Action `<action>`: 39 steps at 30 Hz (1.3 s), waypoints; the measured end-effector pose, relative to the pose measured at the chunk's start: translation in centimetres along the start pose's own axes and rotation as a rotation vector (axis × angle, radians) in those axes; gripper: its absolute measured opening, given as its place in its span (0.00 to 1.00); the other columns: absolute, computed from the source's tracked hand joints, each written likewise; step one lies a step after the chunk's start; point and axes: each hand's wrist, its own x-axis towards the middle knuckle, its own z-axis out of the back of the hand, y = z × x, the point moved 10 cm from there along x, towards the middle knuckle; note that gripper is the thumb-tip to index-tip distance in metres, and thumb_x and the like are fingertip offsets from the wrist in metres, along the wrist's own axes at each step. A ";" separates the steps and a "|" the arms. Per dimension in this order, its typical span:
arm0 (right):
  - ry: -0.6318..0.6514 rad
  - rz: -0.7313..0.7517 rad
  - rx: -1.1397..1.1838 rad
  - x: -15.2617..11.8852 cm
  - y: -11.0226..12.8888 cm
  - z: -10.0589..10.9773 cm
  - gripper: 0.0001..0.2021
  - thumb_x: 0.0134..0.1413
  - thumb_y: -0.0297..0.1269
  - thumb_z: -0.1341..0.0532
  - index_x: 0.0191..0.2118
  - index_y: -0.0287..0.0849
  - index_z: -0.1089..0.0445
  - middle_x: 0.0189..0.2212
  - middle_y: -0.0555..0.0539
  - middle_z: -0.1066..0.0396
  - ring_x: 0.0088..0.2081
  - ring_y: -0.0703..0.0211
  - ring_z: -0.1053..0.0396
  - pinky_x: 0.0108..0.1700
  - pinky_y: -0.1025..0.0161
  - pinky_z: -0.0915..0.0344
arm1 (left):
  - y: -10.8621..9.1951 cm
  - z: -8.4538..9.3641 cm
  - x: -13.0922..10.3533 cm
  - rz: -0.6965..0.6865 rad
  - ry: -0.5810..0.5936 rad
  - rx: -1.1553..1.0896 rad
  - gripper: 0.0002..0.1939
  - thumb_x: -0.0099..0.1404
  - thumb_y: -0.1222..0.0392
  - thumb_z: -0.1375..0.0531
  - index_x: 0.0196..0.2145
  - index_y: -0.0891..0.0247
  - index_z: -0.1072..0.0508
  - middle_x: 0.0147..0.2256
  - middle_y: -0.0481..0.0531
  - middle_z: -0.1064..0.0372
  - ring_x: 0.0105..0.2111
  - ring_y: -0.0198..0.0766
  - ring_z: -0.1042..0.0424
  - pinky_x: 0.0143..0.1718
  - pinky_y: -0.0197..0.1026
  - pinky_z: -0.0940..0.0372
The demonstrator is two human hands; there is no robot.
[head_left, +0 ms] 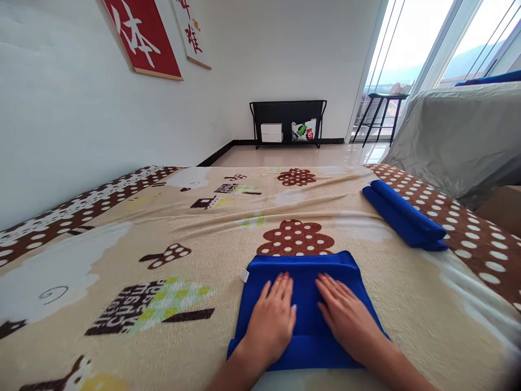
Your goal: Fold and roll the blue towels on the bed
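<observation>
A blue cloth (307, 304) lies folded on the patterned blanket (220, 228), with a small white tag (244, 275) at its far left corner. Its far and near edges show folded bands. My left hand (274, 317) rests flat on the left part of the cloth, fingers pointing away. On the right part lies my right hand (345, 312), palm down with fingers extended. Neither hand grips anything. A second blue cloth (405, 214), folded into a long narrow shape, lies farther off to the right on the blanket.
Beyond the blanket's far edge, a black rack (288, 114) with white boxes (271, 132) and a bag (303, 130) stands by the wall. A black stool (380, 111) is near the window. At the right is a grey covered piece of furniture (464, 130) beside a cardboard box (502, 209).
</observation>
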 end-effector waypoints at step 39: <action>0.061 -0.094 0.105 2.6 -7.3 -1.3 0.31 0.68 0.53 0.56 0.69 0.42 0.49 0.67 0.42 0.48 0.68 0.51 0.50 0.68 0.45 0.52 | 8.2 0.0 2.8 0.094 -0.037 -0.090 0.26 0.74 0.55 0.54 0.66 0.64 0.43 0.66 0.60 0.46 0.66 0.48 0.44 0.65 0.61 0.51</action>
